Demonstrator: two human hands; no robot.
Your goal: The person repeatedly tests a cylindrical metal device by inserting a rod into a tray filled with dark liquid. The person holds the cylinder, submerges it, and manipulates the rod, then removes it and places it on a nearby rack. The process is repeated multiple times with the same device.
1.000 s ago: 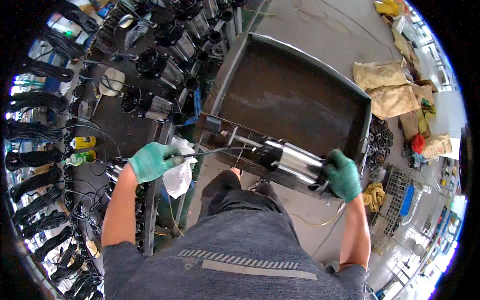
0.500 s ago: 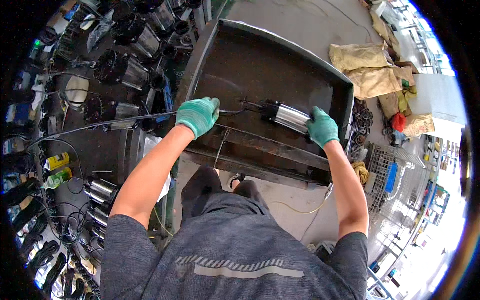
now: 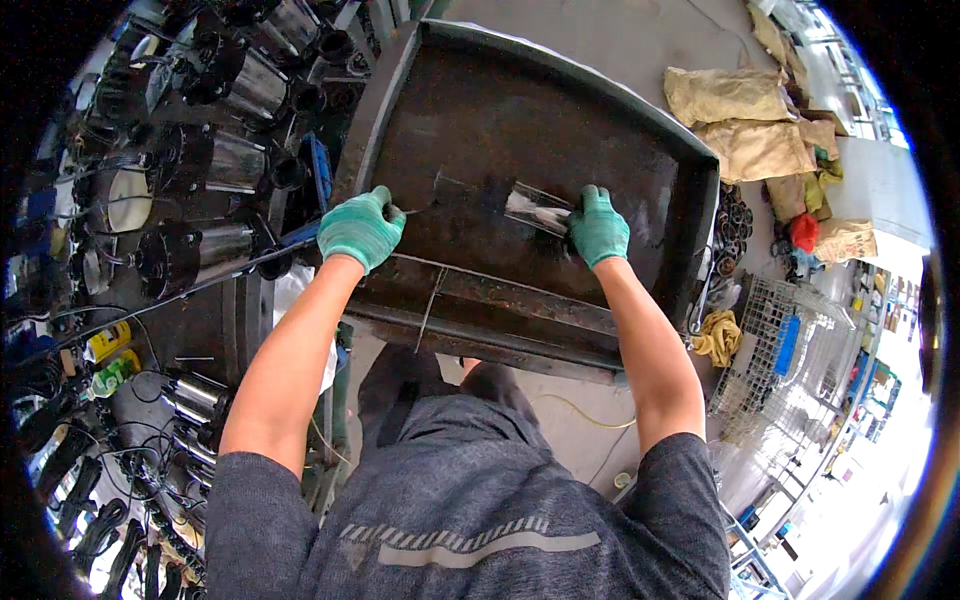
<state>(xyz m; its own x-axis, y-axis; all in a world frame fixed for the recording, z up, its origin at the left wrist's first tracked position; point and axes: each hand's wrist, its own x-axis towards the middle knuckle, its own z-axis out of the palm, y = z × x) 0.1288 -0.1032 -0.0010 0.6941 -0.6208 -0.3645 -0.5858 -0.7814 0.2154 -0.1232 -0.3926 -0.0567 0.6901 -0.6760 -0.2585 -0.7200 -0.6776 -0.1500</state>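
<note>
A silver cylindrical motor (image 3: 540, 208) with a dark left end lies tilted over the dark metal tray (image 3: 530, 110); motion blurs it. My right hand (image 3: 600, 228), in a green glove, is closed round the motor's right end. From the left end a thin black cable (image 3: 425, 208) runs toward my left hand (image 3: 362, 228), also gloved in green. That hand is closed on the cable over the tray's left edge. Beyond it the cable slants down to the left, past the bench. The fingers hide the part of the cable they grip.
To the left, several similar silver and black motors (image 3: 235, 160) stand in a row, with two bottles (image 3: 110, 342) and coiled black cables (image 3: 95, 530) nearer. Brown sacks (image 3: 745, 145), dark rings (image 3: 735, 225) and a wire basket (image 3: 775, 340) are at right. A thin rod (image 3: 432, 310) crosses the tray's near side.
Both hands have moved left, and the motor has shifted left across the tray with my right hand. My left hand has drawn the cable left. The view has shifted slightly.
</note>
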